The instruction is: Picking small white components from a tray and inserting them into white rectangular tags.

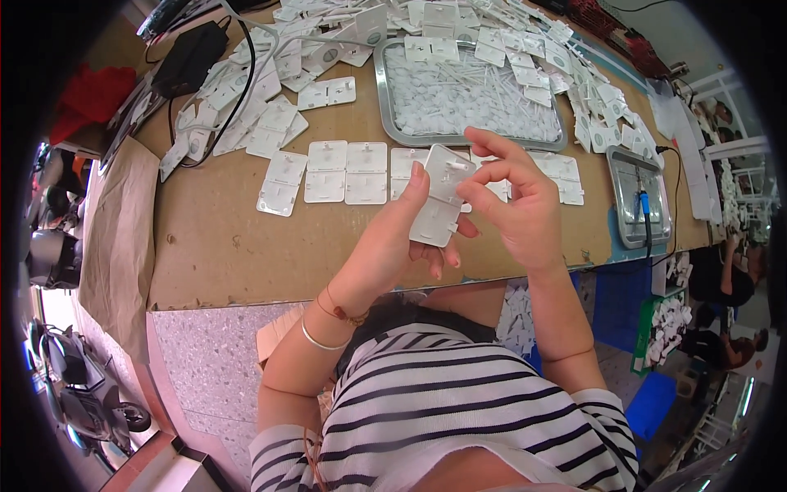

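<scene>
My left hand [392,223] grips an opened white plastic hinged case [438,197], its thumb on the near face and its fingers behind. The case is tilted above the table's front half. At its right edge my right hand [522,199] is closed in a pinch of thumb and forefinger, the other fingers curled above. Whatever lies between those fingertips is too small to make out. Behind the hands runs a row of similar opened cases, among them one white case [366,173] and a slanted one [281,182] at its left end. My hands partly hide the row's middle.
A metal tray [389,123] of small white plastic pieces stands behind the row. Heaps of white cases [275,74] surround it. Black cables and an adapter [191,57] lie at the left. A smaller tray [616,197] with a blue-tipped tool [643,202] rests right; brown paper [123,238] covers the left edge.
</scene>
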`<act>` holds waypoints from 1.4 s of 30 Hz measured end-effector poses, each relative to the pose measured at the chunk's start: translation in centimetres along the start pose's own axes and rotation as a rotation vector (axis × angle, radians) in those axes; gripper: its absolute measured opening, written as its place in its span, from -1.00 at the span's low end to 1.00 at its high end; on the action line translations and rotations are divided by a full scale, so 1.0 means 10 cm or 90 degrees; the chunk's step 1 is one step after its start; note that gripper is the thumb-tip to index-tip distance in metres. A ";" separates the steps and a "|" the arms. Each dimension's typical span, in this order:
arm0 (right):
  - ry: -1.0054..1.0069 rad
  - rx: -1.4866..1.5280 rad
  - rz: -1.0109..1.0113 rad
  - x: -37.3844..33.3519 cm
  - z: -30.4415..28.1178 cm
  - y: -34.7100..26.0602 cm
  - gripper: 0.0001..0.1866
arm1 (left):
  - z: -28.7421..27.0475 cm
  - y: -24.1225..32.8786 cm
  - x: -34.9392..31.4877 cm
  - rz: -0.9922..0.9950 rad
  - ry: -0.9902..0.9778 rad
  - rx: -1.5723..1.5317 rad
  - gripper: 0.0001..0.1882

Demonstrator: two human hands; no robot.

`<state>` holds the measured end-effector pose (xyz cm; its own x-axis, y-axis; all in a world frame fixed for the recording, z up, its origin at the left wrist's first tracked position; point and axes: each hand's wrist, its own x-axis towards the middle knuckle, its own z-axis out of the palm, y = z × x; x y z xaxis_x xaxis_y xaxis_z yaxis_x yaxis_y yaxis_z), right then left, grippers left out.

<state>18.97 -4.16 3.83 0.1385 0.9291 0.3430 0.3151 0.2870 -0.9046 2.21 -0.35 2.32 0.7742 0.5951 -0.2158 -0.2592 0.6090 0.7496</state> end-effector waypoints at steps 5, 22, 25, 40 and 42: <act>-0.003 -0.022 0.069 -0.02 0.04 0.01 -0.90 | 0.00 0.00 -0.04 -0.016 -0.006 0.009 -0.29; 0.087 0.164 0.265 -0.12 0.10 -0.18 -0.80 | 0.13 0.01 -0.10 -0.031 0.036 0.123 -0.23; 0.097 0.168 0.244 -0.14 0.08 -0.15 -0.76 | 0.18 0.01 -0.09 -0.032 0.043 0.125 -0.22; 0.345 0.348 0.217 -0.64 -0.47 0.20 -0.73 | 0.07 0.06 0.42 0.222 0.159 0.645 -0.41; 0.419 0.296 0.218 -0.70 -0.93 0.33 -0.73 | -0.43 0.43 0.66 0.549 0.349 1.057 -0.71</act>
<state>27.78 -11.84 0.76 0.7141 0.6998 -0.0199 -0.2379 0.2158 -0.9470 3.72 8.38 1.42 0.4387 0.6873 0.5790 0.5589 -0.7132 0.4231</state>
